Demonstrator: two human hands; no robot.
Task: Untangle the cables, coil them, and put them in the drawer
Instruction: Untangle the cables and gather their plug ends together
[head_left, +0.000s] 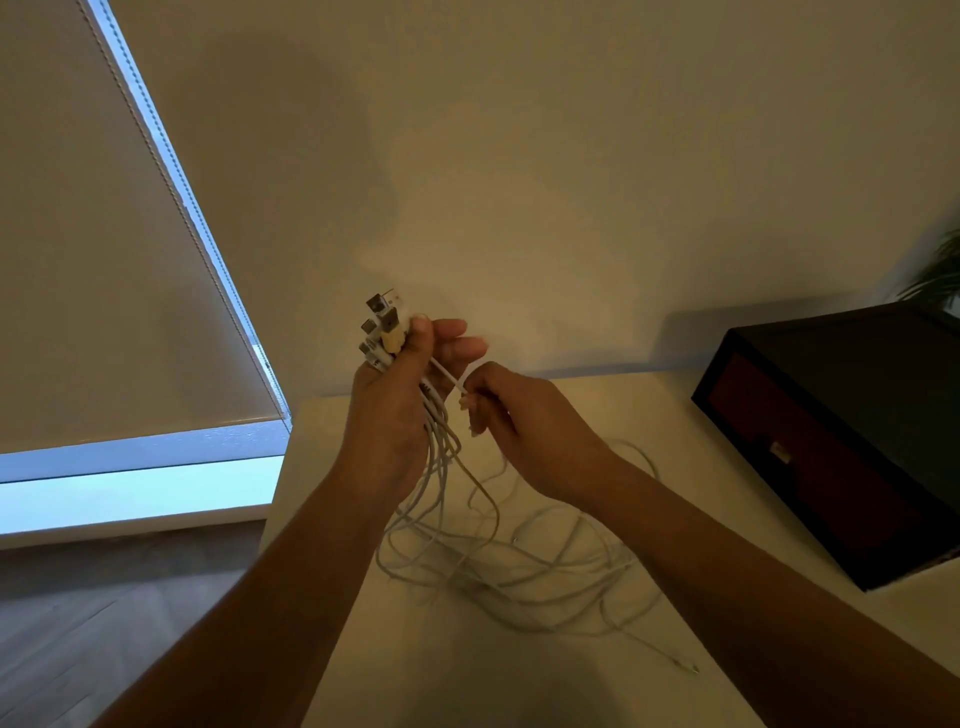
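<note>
My left hand (387, 410) is raised above the white table (691, 415) and grips a bunch of white USB cables just below their plugs (383, 325), which stick up past my thumb. The cables hang down from that hand into a loose tangle (519, 561) spread on the table. My right hand (519, 415), close beside the left, pinches one thin white cable end (451, 380) that runs up toward the left hand's fingers. A dark cabinet with a reddish drawer front (810, 467) and small handle stands at the right.
A plain wall rises behind the table. A window with a lowered roller blind (104, 260) fills the left side. Wooden floor (104, 623) lies left of the table edge. A plant's leaves (935, 275) show at the far right.
</note>
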